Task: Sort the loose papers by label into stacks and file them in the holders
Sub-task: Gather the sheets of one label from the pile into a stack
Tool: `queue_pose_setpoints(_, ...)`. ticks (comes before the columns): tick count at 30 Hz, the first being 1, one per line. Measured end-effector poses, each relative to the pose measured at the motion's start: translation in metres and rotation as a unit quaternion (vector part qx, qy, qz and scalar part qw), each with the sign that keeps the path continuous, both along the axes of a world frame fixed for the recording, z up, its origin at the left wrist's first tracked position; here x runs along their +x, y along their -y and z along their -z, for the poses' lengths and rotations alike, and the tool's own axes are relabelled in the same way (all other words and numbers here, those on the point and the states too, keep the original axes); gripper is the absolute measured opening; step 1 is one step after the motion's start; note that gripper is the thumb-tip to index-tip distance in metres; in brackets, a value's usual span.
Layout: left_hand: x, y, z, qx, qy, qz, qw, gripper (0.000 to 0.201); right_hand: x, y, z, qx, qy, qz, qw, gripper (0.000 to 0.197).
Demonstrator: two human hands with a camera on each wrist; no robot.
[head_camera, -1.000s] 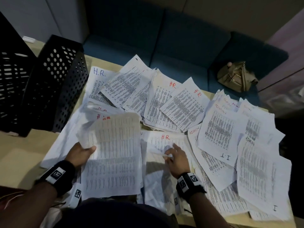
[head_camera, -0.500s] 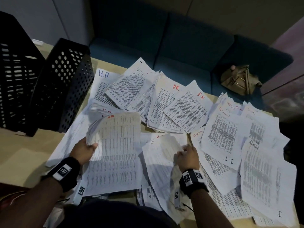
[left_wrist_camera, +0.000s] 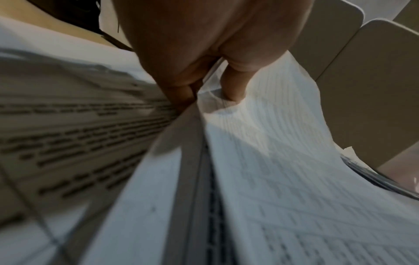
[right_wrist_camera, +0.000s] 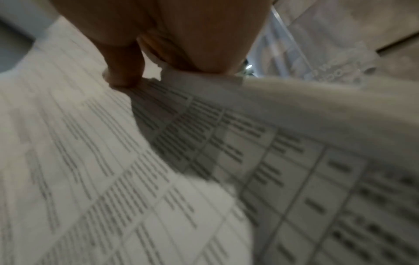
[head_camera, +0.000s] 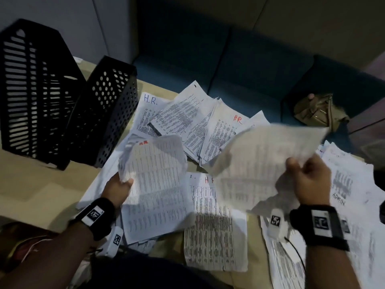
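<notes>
Printed sheets marked HR and ADMIN cover the table (head_camera: 31,184). My left hand (head_camera: 120,184) grips the left edge of a small stack of printed sheets (head_camera: 156,184) with a red mark on top; in the left wrist view the thumb (left_wrist_camera: 233,86) presses on that stack (left_wrist_camera: 283,179). My right hand (head_camera: 306,178) pinches a single sheet (head_camera: 260,157), blurred, held up above the table; the right wrist view shows the thumb (right_wrist_camera: 127,71) on this sheet (right_wrist_camera: 90,161). Under it lies a sheet marked HR (head_camera: 212,222). Two black perforated holders (head_camera: 62,113) stand at the left.
More HR sheets (head_camera: 198,122) fan out at the far middle, ADMIN sheets (head_camera: 345,184) at the right. A blue sofa (head_camera: 239,69) runs behind the table with a tan bag (head_camera: 318,111) on it.
My right hand has lifted one sheet off the middle pile and swung it up and to the right. The left hand still holds its stack, which has hardly moved.
</notes>
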State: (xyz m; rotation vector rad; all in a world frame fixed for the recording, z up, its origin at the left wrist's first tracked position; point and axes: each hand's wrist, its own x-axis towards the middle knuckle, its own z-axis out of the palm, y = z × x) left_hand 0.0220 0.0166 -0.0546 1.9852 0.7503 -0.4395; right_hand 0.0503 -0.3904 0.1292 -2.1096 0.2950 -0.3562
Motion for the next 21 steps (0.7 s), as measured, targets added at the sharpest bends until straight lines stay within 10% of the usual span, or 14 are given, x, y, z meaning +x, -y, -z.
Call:
queue_pose_setpoints(4, 0.005, 0.012, -0.016, -0.032, 0.032, -0.002, 0.999, 0.031, 0.027, -0.004, 0.002, 0.076, 0.061, 0.058, 0.994, 0.015)
queue_pose_setpoints(14, 0.024, 0.049, -0.045, -0.143, 0.033, 0.074, 0.986, 0.025, 0.024, -0.108, 0.139, 0.128, -0.241, -0.029, 0.962, 0.020)
queue_pose_setpoints(21, 0.022, 0.045, -0.048, -0.157, 0.147, 0.029, 0.976, 0.066, 0.017, -0.125, 0.157, 0.050, -0.273, -0.142, 0.950, 0.036)
